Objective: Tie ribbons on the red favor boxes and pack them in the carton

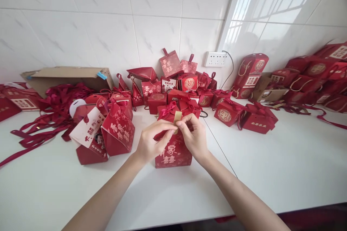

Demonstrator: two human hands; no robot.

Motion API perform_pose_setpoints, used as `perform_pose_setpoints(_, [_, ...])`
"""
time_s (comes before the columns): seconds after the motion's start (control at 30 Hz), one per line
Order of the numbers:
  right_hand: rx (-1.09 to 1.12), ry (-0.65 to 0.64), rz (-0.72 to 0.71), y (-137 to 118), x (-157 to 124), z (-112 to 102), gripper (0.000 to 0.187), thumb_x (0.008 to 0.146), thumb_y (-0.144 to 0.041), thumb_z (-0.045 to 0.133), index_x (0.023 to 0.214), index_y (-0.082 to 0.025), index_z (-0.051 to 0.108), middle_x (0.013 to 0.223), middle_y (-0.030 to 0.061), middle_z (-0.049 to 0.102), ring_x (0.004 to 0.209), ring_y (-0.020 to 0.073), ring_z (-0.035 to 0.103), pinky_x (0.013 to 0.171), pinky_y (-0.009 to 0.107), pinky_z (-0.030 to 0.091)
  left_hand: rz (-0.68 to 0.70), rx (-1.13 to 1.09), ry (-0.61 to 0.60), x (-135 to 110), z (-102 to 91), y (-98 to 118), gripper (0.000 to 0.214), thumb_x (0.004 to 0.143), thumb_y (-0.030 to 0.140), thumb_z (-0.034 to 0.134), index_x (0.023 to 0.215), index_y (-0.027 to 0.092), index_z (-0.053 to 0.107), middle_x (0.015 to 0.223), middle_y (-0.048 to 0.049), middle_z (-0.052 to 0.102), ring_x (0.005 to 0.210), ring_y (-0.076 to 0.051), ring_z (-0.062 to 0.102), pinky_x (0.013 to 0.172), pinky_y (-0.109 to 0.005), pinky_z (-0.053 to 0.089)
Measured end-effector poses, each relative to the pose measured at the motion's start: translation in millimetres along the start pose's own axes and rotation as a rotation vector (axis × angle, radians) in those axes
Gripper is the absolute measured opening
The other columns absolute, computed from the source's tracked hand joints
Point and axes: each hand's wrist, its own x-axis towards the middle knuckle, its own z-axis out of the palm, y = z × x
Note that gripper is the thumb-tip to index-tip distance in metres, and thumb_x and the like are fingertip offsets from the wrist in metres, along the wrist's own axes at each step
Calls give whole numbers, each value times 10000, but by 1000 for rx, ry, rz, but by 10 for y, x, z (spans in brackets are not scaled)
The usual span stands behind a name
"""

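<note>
Both hands meet in front of me over a red gift box (176, 157) with white characters, which stands upright on the white table. My left hand (154, 139) and my right hand (193, 135) pinch a small gold strip (177, 116) between thumbs and fingertips. The strip points upward; its lower end is partly hidden by the fingers. The top of the box is hidden behind my hands. Just behind them, a red ribbon bow (168, 108) shows.
Several red gift boxes (118, 128) stand left, more are bunched by the tiled wall, and others are stacked right (317, 68). A cardboard box (67, 72) and loose dark red ribbons (65, 101) lie at left. A power strip (215, 59) is against the wall.
</note>
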Motion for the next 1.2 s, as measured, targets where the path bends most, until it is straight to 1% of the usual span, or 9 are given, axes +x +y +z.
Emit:
perform_pose_setpoints(0.07, [-23, 31, -126, 25, -43, -17, 119, 907, -269, 461, 798, -221, 464, 681, -32, 534, 590, 106, 509, 555, 231, 443, -37, -8, 25, -10, 8, 19, 131, 841, 137, 546, 846, 176, 671, 800, -25, 706, 735, -129, 659, 680, -236, 545])
perform_pose_setpoints(0.13, [-75, 43, -316, 55, -79, -38, 79, 911, -170, 421, 875, -224, 467, 771, -4, 524, 693, 127, 520, 617, 264, 459, -49, -21, 41, -37, 21, 28, 135, 823, 131, 560, 870, 172, 680, 810, -31, 702, 745, -133, 658, 679, -232, 548])
perform_pose_setpoints(0.2, [-158, 40, -490, 81, -100, -59, 164, 882, -81, 419, 920, -227, 484, 849, 24, 494, 806, 153, 515, 675, 302, 467, -40, -27, 43, -66, 30, 31, 148, 805, 118, 576, 894, 172, 682, 826, -35, 698, 752, -133, 657, 674, -225, 550])
perform_pose_setpoints(0.27, [-233, 33, -579, 99, -107, -72, 242, 859, -28, 416, 949, -234, 506, 930, 46, 456, 877, 170, 510, 713, 337, 473, -41, -24, 44, -85, 31, 33, 163, 798, 113, 582, 910, 175, 682, 840, -36, 696, 761, -137, 659, 675, -227, 554])
perform_pose_setpoints(0.43, [-310, -11, -616, 125, -119, -77, 293, 850, -10, 431, 981, -247, 540, 1069, 61, 384, 800, 135, 515, 674, 330, 488, -38, -5, 60, -95, 29, 40, 178, 804, 102, 577, 929, 175, 680, 862, -39, 697, 791, -137, 662, 719, -234, 561])
perform_pose_setpoints(0.6, [-343, -33, -631, 136, -134, -90, 323, 851, -14, 432, 1036, -256, 540, 1054, 67, 407, 860, 165, 517, 667, 327, 502, -22, -5, 55, -95, 28, 29, 195, 803, 90, 578, 953, 167, 675, 878, -41, 695, 808, -132, 661, 742, -225, 558])
perform_pose_setpoints(0.77, [-364, -85, -659, 153, -113, -117, 347, 853, -10, 436, 1071, -260, 538, 1065, 72, 407, 833, 158, 495, 682, 331, 515, -37, 3, 49, -96, 34, 27, 196, 811, 114, 573, 964, 183, 674, 888, -37, 699, 814, -141, 664, 743, -242, 564])
perform_pose_setpoints(0.97, [-342, -90, -685, 147, -77, -128, 324, 847, -2, 431, 1038, -249, 516, 988, 65, 409, 873, 168, 511, 637, 302, 522, -27, 11, 54, -101, 39, 25, 196, 817, 114, 571, 968, 184, 675, 897, -37, 700, 819, -139, 664, 741, -238, 562])
perform_pose_setpoints(1.2, [-344, -68, -688, 166, -76, -131, 266, 837, -8, 430, 960, -236, 491, 972, 63, 423, 872, 170, 526, 659, 319, 529, -18, -43, 23, -112, 15, 14, 246, 821, 92, 519, 1000, 174, 665, 915, -60, 687, 832, -151, 651, 743, -263, 558])
